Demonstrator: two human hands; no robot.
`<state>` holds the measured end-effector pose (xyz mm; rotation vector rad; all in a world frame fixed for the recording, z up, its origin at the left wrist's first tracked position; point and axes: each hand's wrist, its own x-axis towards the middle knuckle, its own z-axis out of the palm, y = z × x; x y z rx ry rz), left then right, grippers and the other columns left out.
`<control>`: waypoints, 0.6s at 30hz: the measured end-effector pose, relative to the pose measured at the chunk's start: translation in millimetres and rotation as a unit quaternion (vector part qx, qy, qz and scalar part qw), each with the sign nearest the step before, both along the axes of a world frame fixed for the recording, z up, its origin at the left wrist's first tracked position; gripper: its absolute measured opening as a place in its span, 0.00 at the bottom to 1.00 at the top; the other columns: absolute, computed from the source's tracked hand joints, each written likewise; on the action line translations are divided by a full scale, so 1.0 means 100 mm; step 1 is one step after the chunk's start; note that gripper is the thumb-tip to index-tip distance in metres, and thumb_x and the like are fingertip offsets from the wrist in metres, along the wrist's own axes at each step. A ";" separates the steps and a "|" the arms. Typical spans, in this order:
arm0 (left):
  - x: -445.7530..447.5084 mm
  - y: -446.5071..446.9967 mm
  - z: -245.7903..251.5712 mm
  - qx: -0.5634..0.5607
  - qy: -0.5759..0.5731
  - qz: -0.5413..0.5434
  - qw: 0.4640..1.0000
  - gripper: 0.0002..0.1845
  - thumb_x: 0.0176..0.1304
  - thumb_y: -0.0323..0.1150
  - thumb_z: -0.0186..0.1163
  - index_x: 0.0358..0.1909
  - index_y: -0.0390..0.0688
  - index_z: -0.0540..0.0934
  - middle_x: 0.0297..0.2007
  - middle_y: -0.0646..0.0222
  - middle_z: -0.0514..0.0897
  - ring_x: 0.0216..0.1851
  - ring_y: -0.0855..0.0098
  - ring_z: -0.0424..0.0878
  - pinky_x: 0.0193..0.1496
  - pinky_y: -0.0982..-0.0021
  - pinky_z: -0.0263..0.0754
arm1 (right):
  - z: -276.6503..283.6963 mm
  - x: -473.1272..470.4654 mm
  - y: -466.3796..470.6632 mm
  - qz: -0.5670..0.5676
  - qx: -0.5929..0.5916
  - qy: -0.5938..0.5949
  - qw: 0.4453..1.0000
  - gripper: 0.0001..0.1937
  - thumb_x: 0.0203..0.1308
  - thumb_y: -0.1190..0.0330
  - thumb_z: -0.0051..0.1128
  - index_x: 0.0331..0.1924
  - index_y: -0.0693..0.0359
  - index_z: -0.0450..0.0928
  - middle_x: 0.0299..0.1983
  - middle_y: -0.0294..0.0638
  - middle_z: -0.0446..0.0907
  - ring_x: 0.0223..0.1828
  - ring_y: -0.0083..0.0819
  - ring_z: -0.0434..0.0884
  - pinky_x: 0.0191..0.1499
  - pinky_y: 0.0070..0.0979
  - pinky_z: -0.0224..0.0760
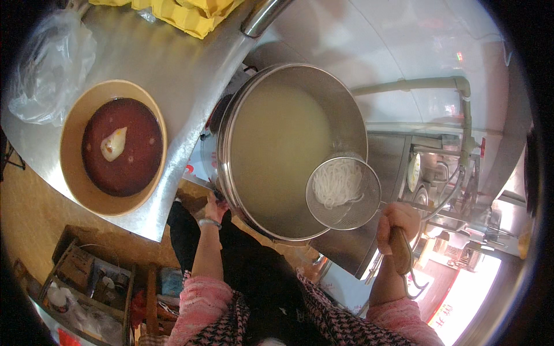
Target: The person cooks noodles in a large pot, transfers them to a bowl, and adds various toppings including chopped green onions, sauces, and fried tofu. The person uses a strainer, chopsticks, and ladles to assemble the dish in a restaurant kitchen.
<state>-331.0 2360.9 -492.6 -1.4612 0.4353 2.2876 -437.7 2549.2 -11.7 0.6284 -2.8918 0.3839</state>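
My right hand (pixel 399 222) grips the wooden handle of a wire mesh strainer (pixel 363 212), whose metal hook end sticks out below the fist. White noodles (pixel 338 182) lie in the strainer's basket, which is over the near right rim of a large metal pot (pixel 346 108). Pale, cloudy liquid (pixel 281 138) stands in the pot. Low beside the pot's left outer wall is my left hand (pixel 215 209), with a bracelet at the wrist; its fingertips are partly hidden against dark parts there. A paper bowl (pixel 71 160) of dark red broth with a whitish lump stands on the metal counter at left.
The metal counter (pixel 190 56) carries a clear plastic bag (pixel 52 69) and yellow egg trays (pixel 186 15). Behind the pot runs a pipe (pixel 411 84) along the wall. A sink area (pixel 437 173) lies to the right. Containers of goods (pixel 86 298) stand at lower left.
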 end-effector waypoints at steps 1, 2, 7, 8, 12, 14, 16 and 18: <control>0.04 0.08 0.05 -0.029 0.023 0.048 0.998 0.17 0.65 0.43 0.46 0.49 0.44 0.67 0.27 0.69 0.66 0.25 0.72 0.63 0.27 0.69 0.61 | 0.01 -0.02 0.01 0.001 -0.006 -0.009 1.000 0.08 0.26 0.77 0.49 0.12 0.58 0.60 0.11 0.39 0.58 0.11 0.38 0.61 0.15 0.31 0.50; 0.06 0.08 0.05 -0.047 0.042 0.061 0.996 0.16 0.65 0.44 0.45 0.48 0.44 0.67 0.21 0.71 0.64 0.19 0.74 0.62 0.21 0.71 0.59 | 0.02 -0.02 0.02 0.001 -0.013 -0.018 1.000 0.09 0.26 0.78 0.48 0.12 0.58 0.60 0.11 0.39 0.58 0.11 0.37 0.61 0.15 0.31 0.50; 0.13 0.06 -0.33 -0.084 0.040 -0.116 0.989 0.16 0.65 0.45 0.44 0.47 0.46 0.67 0.15 0.74 0.63 0.13 0.78 0.60 0.14 0.76 0.55 | -0.04 0.00 0.16 -0.044 0.071 -0.005 0.997 0.09 0.27 0.77 0.50 0.12 0.59 0.60 0.11 0.41 0.60 0.12 0.39 0.62 0.15 0.33 0.51; 0.13 0.03 -0.37 -0.123 0.043 -0.189 0.973 0.16 0.65 0.46 0.44 0.46 0.46 0.67 0.14 0.74 0.63 0.13 0.79 0.60 0.14 0.76 0.55 | -0.11 0.03 0.20 -0.075 0.119 0.018 0.990 0.08 0.27 0.77 0.51 0.12 0.60 0.62 0.11 0.42 0.62 0.12 0.40 0.63 0.15 0.33 0.53; 0.01 -0.08 -0.13 -0.056 0.014 -0.211 0.976 0.21 0.64 0.52 0.42 0.40 0.43 0.71 0.17 0.72 0.71 0.15 0.78 0.67 0.14 0.77 0.56 | -0.22 0.13 0.52 -0.158 0.164 -0.014 0.974 0.07 0.35 0.72 0.56 0.15 0.62 0.68 0.12 0.43 0.67 0.14 0.40 0.65 0.17 0.31 0.59; 0.00 -0.19 0.31 -0.082 0.090 -0.344 0.931 0.21 0.64 0.51 0.42 0.39 0.43 0.71 0.22 0.70 0.76 0.19 0.76 0.72 0.18 0.76 0.62 | -0.10 0.11 0.67 -0.241 0.114 0.025 0.964 0.07 0.41 0.70 0.56 0.16 0.61 0.69 0.14 0.41 0.69 0.15 0.36 0.67 0.19 0.29 0.62; 0.01 -0.32 0.89 -0.100 0.168 -0.453 0.870 0.21 0.64 0.51 0.41 0.40 0.42 0.72 0.28 0.67 0.79 0.25 0.74 0.77 0.23 0.75 0.67 | 0.13 0.04 0.71 -0.291 -0.038 0.033 0.955 0.07 0.46 0.68 0.56 0.19 0.60 0.70 0.15 0.37 0.68 0.15 0.30 0.66 0.19 0.24 0.61; 0.11 -0.55 1.55 -0.054 0.225 -0.511 0.828 0.19 0.64 0.47 0.44 0.42 0.42 0.73 0.34 0.66 0.80 0.32 0.73 0.78 0.31 0.74 0.71 | 0.61 -0.01 0.62 -0.280 -0.286 0.023 0.916 0.06 0.51 0.67 0.55 0.24 0.57 0.69 0.15 0.31 0.65 0.14 0.21 0.60 0.18 0.19 0.56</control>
